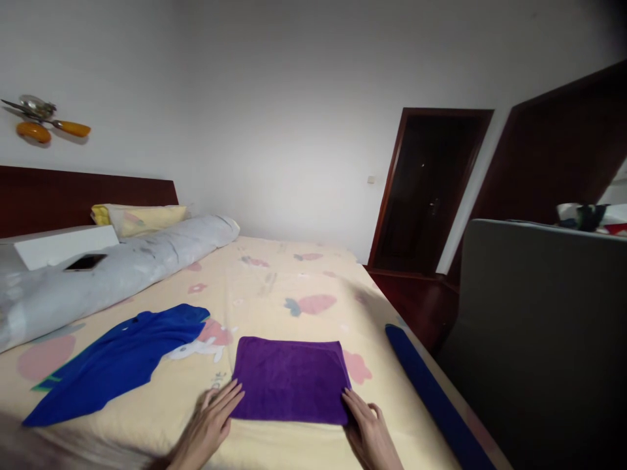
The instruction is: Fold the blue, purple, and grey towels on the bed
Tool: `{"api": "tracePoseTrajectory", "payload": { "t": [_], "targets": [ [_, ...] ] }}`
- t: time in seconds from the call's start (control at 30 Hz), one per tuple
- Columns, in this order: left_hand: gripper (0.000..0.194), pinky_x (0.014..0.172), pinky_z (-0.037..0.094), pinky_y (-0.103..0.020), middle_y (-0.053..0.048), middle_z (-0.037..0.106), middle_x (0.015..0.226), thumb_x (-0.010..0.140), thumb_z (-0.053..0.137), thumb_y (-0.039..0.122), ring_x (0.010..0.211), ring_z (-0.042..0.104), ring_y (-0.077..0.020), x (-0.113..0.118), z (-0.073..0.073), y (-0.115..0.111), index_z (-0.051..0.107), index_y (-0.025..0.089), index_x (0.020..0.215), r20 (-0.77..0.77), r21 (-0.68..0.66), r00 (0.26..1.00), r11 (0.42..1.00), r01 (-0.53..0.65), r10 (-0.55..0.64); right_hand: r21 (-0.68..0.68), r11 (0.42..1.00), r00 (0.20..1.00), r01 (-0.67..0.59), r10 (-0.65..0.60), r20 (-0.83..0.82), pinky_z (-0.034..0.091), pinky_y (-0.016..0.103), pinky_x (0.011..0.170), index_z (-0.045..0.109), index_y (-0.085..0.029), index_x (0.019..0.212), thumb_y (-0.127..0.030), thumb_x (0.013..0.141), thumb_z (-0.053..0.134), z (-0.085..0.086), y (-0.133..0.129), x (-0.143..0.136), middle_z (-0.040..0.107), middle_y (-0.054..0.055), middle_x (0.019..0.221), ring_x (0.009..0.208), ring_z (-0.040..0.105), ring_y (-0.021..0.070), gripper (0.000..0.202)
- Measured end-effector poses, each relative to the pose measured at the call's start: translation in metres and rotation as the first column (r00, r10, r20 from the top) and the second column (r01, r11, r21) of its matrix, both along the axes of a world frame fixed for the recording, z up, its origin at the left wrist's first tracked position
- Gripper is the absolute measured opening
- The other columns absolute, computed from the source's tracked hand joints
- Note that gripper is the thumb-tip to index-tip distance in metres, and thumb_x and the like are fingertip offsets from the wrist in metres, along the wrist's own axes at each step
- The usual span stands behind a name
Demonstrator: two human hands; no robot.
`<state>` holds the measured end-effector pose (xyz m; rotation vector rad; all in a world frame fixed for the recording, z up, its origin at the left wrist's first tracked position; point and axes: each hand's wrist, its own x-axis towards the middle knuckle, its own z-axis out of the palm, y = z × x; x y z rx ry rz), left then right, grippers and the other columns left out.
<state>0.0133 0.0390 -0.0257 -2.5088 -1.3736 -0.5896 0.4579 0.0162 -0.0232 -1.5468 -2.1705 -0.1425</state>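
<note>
A purple towel (292, 380), folded into a rectangle, lies flat on the bed in front of me. My left hand (215, 412) rests at its left edge, fingers stretched out and touching the cloth. At the opposite edge, near the lower right corner, my right hand (366, 421) touches the towel with its fingers extended. Neither hand grips it. To the left a blue garment (127, 356) is spread out unevenly on the sheet. A long, narrow dark blue folded cloth (431, 391) lies along the bed's right edge.
The bed sheet (274, 281) has a strawberry print. A rolled grey-white quilt (161, 254) lies at the left with a phone (86, 262) on it, beside a white box (68, 245) and a yellow pillow (147, 219). A dark panel (533, 339) stands right of the bed.
</note>
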Motion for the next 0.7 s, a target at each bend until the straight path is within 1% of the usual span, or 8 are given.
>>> {"api": "tracePoseTrajectory", "payload": {
  "t": [0.1, 0.17, 0.27, 0.37, 0.43, 0.5, 0.6, 0.7],
  "targets": [
    [0.076, 0.104, 0.044, -0.033, 0.000, 0.058, 0.137, 0.074, 0.044, 0.001, 0.124, 0.056, -0.0164, 0.002, 0.004, 0.002, 0.044, 0.035, 0.141, 0.028, -0.001, 0.999, 1.000, 0.020, -0.020, 0.138, 0.990, 0.998, -0.014, 0.022, -0.052, 0.043, 0.041, 0.095, 0.059, -0.022, 0.123, -0.017, 0.080, 0.049, 0.001, 0.006, 0.002, 0.064, 0.011, 0.128, 0.115, 0.061, 0.0234, 0.044],
    [0.070, 0.101, 0.048, -0.034, -0.001, 0.062, 0.132, 0.074, 0.046, 0.002, 0.121, 0.059, -0.0176, 0.001, 0.008, 0.003, 0.051, 0.034, 0.137, 0.038, 0.002, 0.998, 0.999, 0.052, -0.052, 0.168, 0.985, 0.994, -0.042, 0.058, -0.092, 0.044, 0.040, 0.091, 0.063, -0.023, 0.112, -0.019, 0.082, 0.051, 0.006, 0.006, 0.005, 0.070, 0.009, 0.115, 0.106, 0.065, 0.0220, 0.033],
    [0.063, 0.096, 0.052, -0.036, -0.003, 0.069, 0.123, 0.072, 0.049, 0.004, 0.114, 0.064, -0.0202, -0.004, 0.015, 0.001, 0.061, 0.032, 0.127, 0.072, 0.006, 0.992, 0.995, 0.103, -0.103, 0.125, 0.989, 0.979, -0.084, 0.105, -0.173, 0.044, 0.039, 0.089, 0.064, -0.024, 0.102, -0.023, 0.082, 0.053, 0.019, -0.003, 0.006, 0.072, 0.006, 0.105, 0.097, 0.067, 0.0213, 0.023],
    [0.057, 0.095, 0.053, -0.036, -0.001, 0.073, 0.114, 0.070, 0.050, 0.004, 0.108, 0.067, -0.0203, -0.009, 0.020, -0.006, 0.068, 0.032, 0.117, 0.184, -0.006, 0.978, 0.995, 0.102, -0.099, 0.000, 0.999, 0.952, -0.036, 0.034, -0.304, 0.047, 0.037, 0.081, 0.065, -0.025, 0.092, -0.031, 0.084, 0.052, 0.035, -0.016, 0.005, 0.071, 0.005, 0.094, 0.087, 0.064, 0.0218, 0.017],
    [0.051, 0.092, 0.054, -0.034, -0.001, 0.075, 0.108, 0.069, 0.051, 0.007, 0.103, 0.069, -0.0201, -0.010, 0.023, -0.011, 0.072, 0.032, 0.108, 0.307, -0.044, 0.951, 0.997, 0.056, -0.040, -0.073, 0.997, 0.920, 0.018, -0.045, -0.389, 0.048, 0.034, 0.075, 0.066, -0.025, 0.082, -0.039, 0.083, 0.054, 0.045, -0.021, 0.003, 0.070, 0.005, 0.086, 0.083, 0.062, 0.0229, 0.018],
    [0.042, 0.087, 0.056, -0.031, -0.001, 0.077, 0.101, 0.069, 0.052, 0.011, 0.096, 0.070, -0.0198, -0.007, 0.027, -0.013, 0.074, 0.030, 0.101, 0.438, -0.119, 0.898, 0.993, 0.003, 0.050, -0.120, 0.993, 0.891, 0.020, -0.072, -0.449, 0.049, 0.033, 0.073, 0.066, -0.025, 0.079, -0.044, 0.081, 0.056, 0.051, -0.020, 0.002, 0.070, 0.006, 0.084, 0.083, 0.061, 0.0237, 0.022],
    [0.037, 0.077, 0.058, -0.028, -0.002, 0.076, 0.098, 0.074, 0.049, 0.020, 0.082, 0.071, -0.0179, 0.004, 0.031, -0.006, 0.071, 0.025, 0.103, 0.569, -0.254, 0.799, 0.966, -0.052, 0.193, -0.155, 0.988, 0.865, 0.011, -0.087, -0.494, 0.049, 0.034, 0.079, 0.067, -0.023, 0.093, -0.047, 0.083, 0.050, 0.053, -0.005, 0.001, 0.071, 0.008, 0.092, 0.089, 0.062, 0.0244, 0.031],
    [0.045, 0.070, 0.057, -0.026, -0.002, 0.075, 0.091, 0.074, 0.046, 0.020, 0.074, 0.069, -0.0165, 0.016, 0.028, 0.008, 0.065, 0.022, 0.114, 0.580, -0.345, 0.740, 0.926, -0.155, 0.340, -0.167, 0.983, 0.862, 0.074, -0.147, -0.485, 0.049, 0.037, 0.082, 0.065, -0.021, 0.106, -0.046, 0.085, 0.044, 0.042, 0.017, 0.000, 0.072, 0.008, 0.097, 0.090, 0.063, 0.0250, 0.039]
  ]
}}
